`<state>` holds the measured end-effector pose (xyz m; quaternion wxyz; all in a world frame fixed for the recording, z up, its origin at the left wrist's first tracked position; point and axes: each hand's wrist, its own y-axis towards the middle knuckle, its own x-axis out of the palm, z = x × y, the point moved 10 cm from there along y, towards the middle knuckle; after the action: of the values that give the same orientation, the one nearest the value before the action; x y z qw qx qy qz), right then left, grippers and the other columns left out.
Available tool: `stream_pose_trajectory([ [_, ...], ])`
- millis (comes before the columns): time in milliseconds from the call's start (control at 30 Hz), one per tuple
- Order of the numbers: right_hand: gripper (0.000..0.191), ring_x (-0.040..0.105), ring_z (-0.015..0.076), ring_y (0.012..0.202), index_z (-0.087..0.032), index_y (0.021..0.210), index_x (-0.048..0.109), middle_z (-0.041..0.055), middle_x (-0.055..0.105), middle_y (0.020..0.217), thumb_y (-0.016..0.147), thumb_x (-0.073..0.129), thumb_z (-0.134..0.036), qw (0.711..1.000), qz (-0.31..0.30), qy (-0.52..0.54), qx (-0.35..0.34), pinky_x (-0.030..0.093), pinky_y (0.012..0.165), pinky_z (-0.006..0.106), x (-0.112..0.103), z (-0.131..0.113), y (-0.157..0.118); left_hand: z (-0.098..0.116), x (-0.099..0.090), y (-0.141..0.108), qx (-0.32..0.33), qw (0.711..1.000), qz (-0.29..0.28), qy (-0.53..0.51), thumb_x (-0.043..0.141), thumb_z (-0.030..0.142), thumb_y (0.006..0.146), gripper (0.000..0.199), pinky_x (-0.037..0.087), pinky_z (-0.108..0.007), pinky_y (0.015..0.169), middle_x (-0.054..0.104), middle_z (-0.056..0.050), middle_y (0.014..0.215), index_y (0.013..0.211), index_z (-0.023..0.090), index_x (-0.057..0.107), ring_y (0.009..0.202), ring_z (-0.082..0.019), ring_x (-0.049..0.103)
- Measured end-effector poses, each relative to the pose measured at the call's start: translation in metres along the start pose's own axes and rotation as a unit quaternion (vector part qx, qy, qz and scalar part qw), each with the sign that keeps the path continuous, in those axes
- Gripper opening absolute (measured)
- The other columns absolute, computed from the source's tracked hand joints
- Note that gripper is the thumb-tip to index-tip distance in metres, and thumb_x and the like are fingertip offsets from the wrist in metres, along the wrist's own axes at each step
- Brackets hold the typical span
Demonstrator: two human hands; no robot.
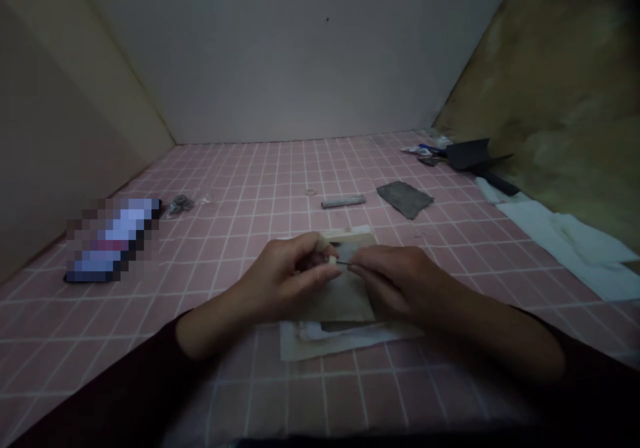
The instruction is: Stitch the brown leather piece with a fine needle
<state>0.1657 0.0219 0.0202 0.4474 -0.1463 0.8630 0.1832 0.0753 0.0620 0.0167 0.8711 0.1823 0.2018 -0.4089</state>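
Observation:
Close to the middle of the head view, my left hand [295, 271] pinches a small cream-coloured piece [333, 260] between thumb and fingers. A wrap or band shows round one of its fingers. Opposite it, my right hand [395, 271] grips a thin dark rod [344, 263], whose tip meets the cream piece. I cannot tell whether the tip is inside it or only against it. Both hands are above a greyish-beige sheet [345, 301] that rests on white paper [295, 348]. The rod's other end is hidden in my right fingers.
Beyond the hands lie a pale ring [311, 192], a grey stick-like roll [343, 201] and a dark grey sheet [405, 198]. A blurred-out phone-like device [115, 241] and a bag of dark bits [180, 204] are left. White tissues [565, 241] and a black curved object [470, 155] sit right.

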Motion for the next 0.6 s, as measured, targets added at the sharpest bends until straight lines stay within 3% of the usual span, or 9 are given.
stream_pose_trajectory([
  [100, 0.017, 0.046, 0.0116, 0.06, -0.017, 0.074, 0.051, -0.0002, 0.05, 0.066, 0.09, 0.043, -0.019, 0.999, 0.014, -0.027, -0.012, 0.033, 0.058, 0.025, -0.001, -0.003, -0.001, 0.001, -0.002, 0.001, 0.013, 1.0, 0.014, 0.02, 0.055, 0.033, 0.09, 0.019, 0.04, -0.02, 0.056, 0.056, 0.001, 0.073, 0.093, 0.015, 0.056, 0.062, -0.009, 0.052],
  [167, 0.023, 0.046, 0.0107, 0.057, -0.017, 0.069, 0.049, -0.0014, 0.049, 0.062, 0.091, 0.043, -0.02, 0.998, -0.041, 0.048, 0.015, 0.034, 0.056, 0.023, 0.005, 0.002, 0.0, 0.01, -0.002, 0.0, 0.062, 0.993, 0.018, 0.096, 0.057, 0.031, 0.089, 0.016, 0.042, -0.022, 0.062, 0.057, 0.0, 0.077, 0.095, 0.016, 0.057, 0.069, -0.011, 0.054],
  [233, 0.03, 0.048, 0.01, 0.054, -0.017, 0.065, 0.048, -0.0021, 0.05, 0.058, 0.093, 0.04, -0.023, 0.977, -0.133, 0.157, 0.051, 0.035, 0.053, 0.022, 0.018, 0.005, -0.001, 0.017, 0.003, -0.002, 0.106, 0.982, 0.008, 0.157, 0.056, 0.028, 0.089, 0.014, 0.044, -0.025, 0.067, 0.058, -0.002, 0.082, 0.098, 0.017, 0.057, 0.074, -0.013, 0.056],
  [300, 0.032, 0.049, 0.01, 0.053, -0.017, 0.064, 0.049, -0.0022, 0.05, 0.057, 0.094, 0.04, -0.025, 0.959, -0.171, 0.216, 0.066, 0.036, 0.051, 0.021, 0.024, 0.005, -0.003, 0.019, 0.004, -0.002, 0.118, 0.979, 0.007, 0.164, 0.054, 0.027, 0.09, 0.014, 0.045, -0.025, 0.068, 0.059, -0.002, 0.083, 0.1, 0.017, 0.057, 0.076, -0.014, 0.057],
  [433, 0.024, 0.047, 0.0106, 0.058, -0.016, 0.07, 0.051, -0.0016, 0.05, 0.062, 0.092, 0.044, -0.022, 0.997, -0.043, 0.069, 0.016, 0.034, 0.056, 0.023, 0.005, 0.005, 0.001, 0.009, -0.002, 0.0, 0.046, 0.995, 0.021, 0.087, 0.058, 0.034, 0.088, 0.019, 0.044, -0.02, 0.059, 0.06, 0.0, 0.075, 0.094, 0.016, 0.058, 0.066, -0.011, 0.057],
  [500, 0.021, 0.047, 0.0113, 0.061, -0.016, 0.074, 0.053, -0.0003, 0.051, 0.066, 0.092, 0.043, -0.02, 1.0, 0.005, -0.002, -0.008, 0.033, 0.059, 0.025, 0.0, 0.001, -0.001, 0.003, -0.004, 0.001, 0.009, 0.998, 0.023, 0.059, 0.058, 0.036, 0.088, 0.021, 0.043, -0.019, 0.055, 0.06, 0.001, 0.072, 0.091, 0.015, 0.058, 0.062, -0.01, 0.055],
  [600, 0.022, 0.046, 0.011, 0.059, -0.016, 0.072, 0.051, -0.0009, 0.05, 0.065, 0.092, 0.043, -0.022, 1.0, 0.003, 0.013, 0.002, 0.033, 0.058, 0.025, 0.001, 0.001, -0.001, 0.007, -0.006, 0.001, 0.031, 0.996, 0.034, 0.076, 0.059, 0.033, 0.087, 0.019, 0.044, -0.02, 0.058, 0.06, 0.0, 0.074, 0.093, 0.015, 0.059, 0.065, -0.01, 0.056],
])
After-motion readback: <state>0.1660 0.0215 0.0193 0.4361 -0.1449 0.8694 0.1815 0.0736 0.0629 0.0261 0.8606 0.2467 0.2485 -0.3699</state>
